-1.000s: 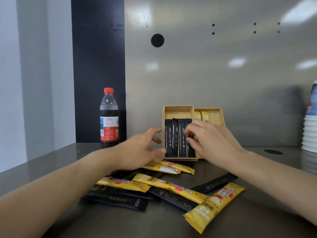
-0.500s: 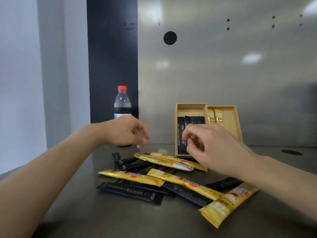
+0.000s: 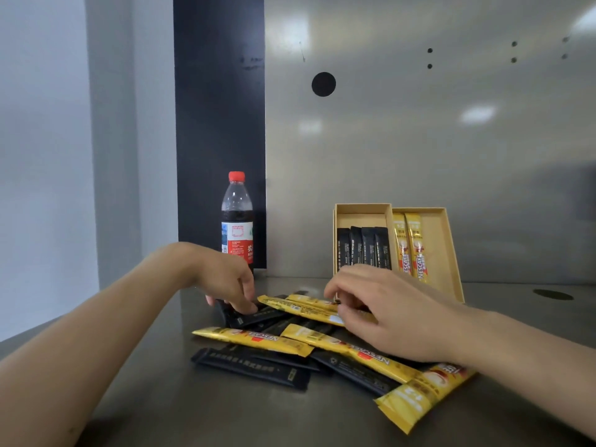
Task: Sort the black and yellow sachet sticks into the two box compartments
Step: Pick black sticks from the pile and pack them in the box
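Head view: left grip (image 3: 229,282) pinched a black stick (image 3: 254,317) at the pile's far left edge, likely bound for the left compartment of the box (image 3: 448,253), which held four blacks, with two yellows in the right. Right grip (image 3: 387,314) curled over a yellow stick (image 3: 300,306); hold uncertain. Overlapping sticks crowded the surface (image 3: 161,398); bottle (image 3: 237,221) stood far left.

1. The left hand (image 3: 225,279) has dropped from up beside the bottle (image 3: 237,221) to the 10 o'clock edge of the pile (image 3: 258,340). It now pinches the end of a black sachet (image 3: 258,316).
2. The right hand (image 3: 387,314) has drawn back from the box (image 3: 445,253) at 1 o'clock. Its fingertips now curl on a yellow sachet (image 3: 303,306) at the pile's 12 o'clock.
3. With that hand gone, the boxed black sticks (image 3: 362,246) show fully.
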The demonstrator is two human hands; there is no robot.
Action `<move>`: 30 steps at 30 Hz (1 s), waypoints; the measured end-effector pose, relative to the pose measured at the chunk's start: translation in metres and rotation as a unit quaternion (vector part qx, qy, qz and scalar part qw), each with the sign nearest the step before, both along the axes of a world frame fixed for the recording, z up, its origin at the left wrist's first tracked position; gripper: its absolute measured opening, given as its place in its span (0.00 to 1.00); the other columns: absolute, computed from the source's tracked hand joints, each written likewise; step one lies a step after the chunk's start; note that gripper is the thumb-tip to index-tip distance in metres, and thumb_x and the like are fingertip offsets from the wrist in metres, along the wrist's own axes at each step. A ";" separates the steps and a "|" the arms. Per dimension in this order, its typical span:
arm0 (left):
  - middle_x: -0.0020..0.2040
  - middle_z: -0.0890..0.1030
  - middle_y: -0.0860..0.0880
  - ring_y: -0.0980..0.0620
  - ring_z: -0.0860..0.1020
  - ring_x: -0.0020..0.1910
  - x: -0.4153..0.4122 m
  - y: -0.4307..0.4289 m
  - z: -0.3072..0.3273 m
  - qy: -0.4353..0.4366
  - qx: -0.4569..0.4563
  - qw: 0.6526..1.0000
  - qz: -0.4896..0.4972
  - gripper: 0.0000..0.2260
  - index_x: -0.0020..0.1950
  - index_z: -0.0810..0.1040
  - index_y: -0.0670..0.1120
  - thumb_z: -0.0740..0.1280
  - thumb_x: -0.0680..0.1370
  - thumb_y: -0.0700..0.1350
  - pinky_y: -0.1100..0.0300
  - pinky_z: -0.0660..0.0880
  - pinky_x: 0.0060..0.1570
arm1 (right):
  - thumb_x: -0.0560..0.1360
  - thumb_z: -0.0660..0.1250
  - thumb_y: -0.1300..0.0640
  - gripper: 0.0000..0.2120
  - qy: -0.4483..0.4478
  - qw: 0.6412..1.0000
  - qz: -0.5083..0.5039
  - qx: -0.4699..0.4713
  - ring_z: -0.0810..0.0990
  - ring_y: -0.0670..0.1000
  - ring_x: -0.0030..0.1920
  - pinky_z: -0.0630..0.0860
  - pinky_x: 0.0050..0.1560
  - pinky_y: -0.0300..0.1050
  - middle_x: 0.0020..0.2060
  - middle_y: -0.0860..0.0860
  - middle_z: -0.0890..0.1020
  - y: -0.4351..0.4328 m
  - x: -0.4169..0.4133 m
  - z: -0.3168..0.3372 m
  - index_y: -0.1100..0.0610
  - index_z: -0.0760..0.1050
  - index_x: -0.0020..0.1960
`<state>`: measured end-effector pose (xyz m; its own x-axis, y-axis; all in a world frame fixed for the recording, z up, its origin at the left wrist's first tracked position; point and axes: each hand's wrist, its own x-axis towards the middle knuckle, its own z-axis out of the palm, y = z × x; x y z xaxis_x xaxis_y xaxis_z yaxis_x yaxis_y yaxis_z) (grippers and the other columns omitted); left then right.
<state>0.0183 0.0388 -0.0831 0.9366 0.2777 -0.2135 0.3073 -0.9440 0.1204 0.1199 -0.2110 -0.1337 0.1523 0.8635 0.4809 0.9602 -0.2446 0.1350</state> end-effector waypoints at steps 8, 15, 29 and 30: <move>0.44 0.79 0.49 0.53 0.73 0.39 0.003 0.008 0.001 -0.086 0.013 0.996 0.027 0.11 0.55 0.79 0.42 0.66 0.82 0.49 0.64 0.70 0.38 | 0.83 0.55 0.52 0.19 0.111 0.988 -0.005 -0.110 0.67 0.34 0.66 0.65 0.72 0.41 0.66 0.35 0.72 -0.005 0.002 0.004 0.39 0.68 0.71; 0.38 0.85 0.49 0.55 0.81 0.36 0.011 -0.008 0.003 -0.274 -0.157 0.942 -0.110 0.13 0.47 0.79 0.41 0.68 0.80 0.52 0.62 0.75 0.40 | 0.79 0.56 0.35 0.17 0.180 0.981 0.032 0.069 0.82 0.43 0.46 0.79 0.49 0.48 0.44 0.42 0.84 -0.011 0.013 0.016 0.44 0.79 0.51; 0.33 0.78 0.50 0.56 0.77 0.36 0.025 -0.044 -0.013 -0.339 -0.158 0.909 -0.186 0.16 0.41 0.77 0.45 0.61 0.83 0.51 0.57 0.75 0.48 | 0.78 0.70 0.53 0.15 0.309 0.916 0.067 0.249 0.83 0.44 0.48 0.82 0.35 0.42 0.46 0.45 0.85 -0.012 0.029 0.021 0.48 0.72 0.63; 0.33 0.76 0.50 0.57 0.76 0.35 0.026 -0.044 -0.014 -0.342 -0.169 0.908 -0.174 0.17 0.40 0.75 0.44 0.59 0.84 0.50 0.60 0.74 0.47 | 0.77 0.71 0.54 0.15 0.321 0.910 0.083 0.250 0.83 0.45 0.49 0.82 0.35 0.43 0.47 0.46 0.85 -0.012 0.028 0.022 0.48 0.74 0.62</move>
